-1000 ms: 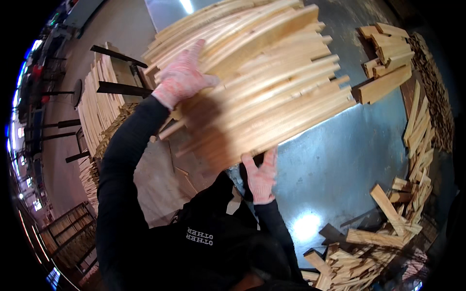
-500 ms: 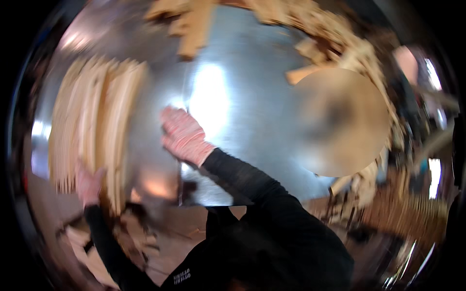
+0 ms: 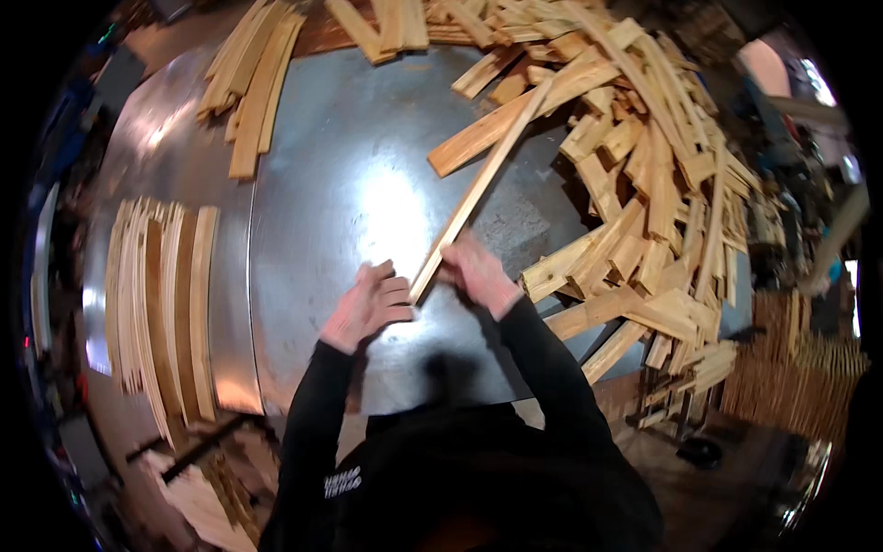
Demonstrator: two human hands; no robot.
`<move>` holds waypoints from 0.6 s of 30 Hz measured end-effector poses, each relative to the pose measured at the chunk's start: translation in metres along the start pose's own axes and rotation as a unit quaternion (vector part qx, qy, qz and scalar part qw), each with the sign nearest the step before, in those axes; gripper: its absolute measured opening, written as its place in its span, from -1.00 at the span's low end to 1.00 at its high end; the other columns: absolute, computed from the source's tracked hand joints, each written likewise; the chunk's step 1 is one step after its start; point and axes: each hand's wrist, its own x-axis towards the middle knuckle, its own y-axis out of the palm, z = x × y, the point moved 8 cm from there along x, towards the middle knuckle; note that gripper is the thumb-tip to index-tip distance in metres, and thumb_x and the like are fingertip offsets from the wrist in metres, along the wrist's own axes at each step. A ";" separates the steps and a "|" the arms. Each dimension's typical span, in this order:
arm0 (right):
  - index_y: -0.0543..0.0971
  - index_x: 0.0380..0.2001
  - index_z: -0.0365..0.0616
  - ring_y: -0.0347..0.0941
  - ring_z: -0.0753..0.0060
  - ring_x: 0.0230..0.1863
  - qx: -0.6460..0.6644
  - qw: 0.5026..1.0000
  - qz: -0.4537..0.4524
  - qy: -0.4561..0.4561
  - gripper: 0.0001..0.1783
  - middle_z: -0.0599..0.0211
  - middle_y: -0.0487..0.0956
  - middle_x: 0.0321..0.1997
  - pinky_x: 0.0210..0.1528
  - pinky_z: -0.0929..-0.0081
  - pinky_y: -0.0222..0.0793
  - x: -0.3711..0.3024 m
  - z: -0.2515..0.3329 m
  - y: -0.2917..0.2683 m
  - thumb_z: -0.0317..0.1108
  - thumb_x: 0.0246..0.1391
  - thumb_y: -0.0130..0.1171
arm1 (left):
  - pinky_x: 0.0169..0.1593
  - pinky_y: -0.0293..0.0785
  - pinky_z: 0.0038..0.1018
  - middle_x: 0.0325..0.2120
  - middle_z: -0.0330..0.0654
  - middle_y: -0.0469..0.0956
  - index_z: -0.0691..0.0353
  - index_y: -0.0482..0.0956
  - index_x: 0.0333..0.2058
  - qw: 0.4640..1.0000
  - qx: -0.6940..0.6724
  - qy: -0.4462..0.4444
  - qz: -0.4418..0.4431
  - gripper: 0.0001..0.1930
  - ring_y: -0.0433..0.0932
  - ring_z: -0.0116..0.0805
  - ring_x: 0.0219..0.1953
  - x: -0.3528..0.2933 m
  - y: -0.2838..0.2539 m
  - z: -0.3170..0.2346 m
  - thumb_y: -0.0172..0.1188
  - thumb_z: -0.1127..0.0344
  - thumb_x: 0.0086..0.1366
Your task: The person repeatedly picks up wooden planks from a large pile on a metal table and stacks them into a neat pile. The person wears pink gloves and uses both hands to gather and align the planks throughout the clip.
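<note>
I see both hands at the near end of a long thin wooden slat (image 3: 478, 184) that lies on the shiny metal surface (image 3: 349, 166), slanting away toward a jumbled heap of wood offcuts (image 3: 644, 184). My right hand (image 3: 478, 272) is closed around that end; my left hand (image 3: 368, 308) rests beside it, fingers curled, touching the tip. A neat row of slats (image 3: 161, 304) lies well apart on the left.
</note>
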 end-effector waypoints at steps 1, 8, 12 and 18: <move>0.32 0.32 -0.11 0.45 0.11 0.22 -0.024 0.997 0.063 -0.046 -0.42 -0.05 0.55 0.15 0.27 0.24 0.35 -0.018 0.000 0.003 -0.15 0.30 0.02 | -0.08 0.61 -0.25 -0.02 -0.03 0.51 0.28 0.24 0.30 0.992 -0.097 -0.078 0.027 -0.41 0.57 -0.16 -0.08 0.013 0.039 0.017 0.08 0.03 0.46; 0.54 -0.26 -0.24 0.52 0.23 -0.27 0.091 0.962 -0.256 -0.014 -0.58 0.14 0.56 -0.34 -0.11 0.36 0.49 0.074 -0.105 -0.235 -0.01 0.23 0.19 | -0.21 0.56 -0.43 -0.11 -0.06 0.58 0.38 0.34 0.25 0.981 0.164 -0.002 -0.099 -0.32 0.59 -0.31 -0.22 0.024 0.062 0.089 0.22 0.03 0.31; 0.50 -0.25 -0.36 0.40 0.20 -0.56 0.499 0.827 -0.198 0.165 -0.47 0.27 0.42 -0.52 -0.47 0.35 0.43 0.194 -0.129 -0.207 -0.02 0.12 0.34 | -0.07 0.48 -0.50 -0.10 -0.19 0.59 0.40 0.39 0.25 0.963 0.157 0.078 -0.205 -0.39 0.52 -0.45 -0.14 -0.016 0.075 0.102 0.19 0.21 0.28; 0.52 -0.07 -0.43 0.62 0.24 -0.20 0.453 0.855 -0.254 0.006 -0.43 0.07 0.64 -0.15 -0.19 0.38 0.57 0.220 -0.108 -0.195 -0.08 0.11 0.34 | 0.10 0.41 -0.44 -0.06 -0.20 0.59 0.38 0.39 0.24 0.932 0.140 0.127 -0.310 -0.45 0.49 -0.45 0.00 -0.035 0.039 0.082 0.15 0.26 0.32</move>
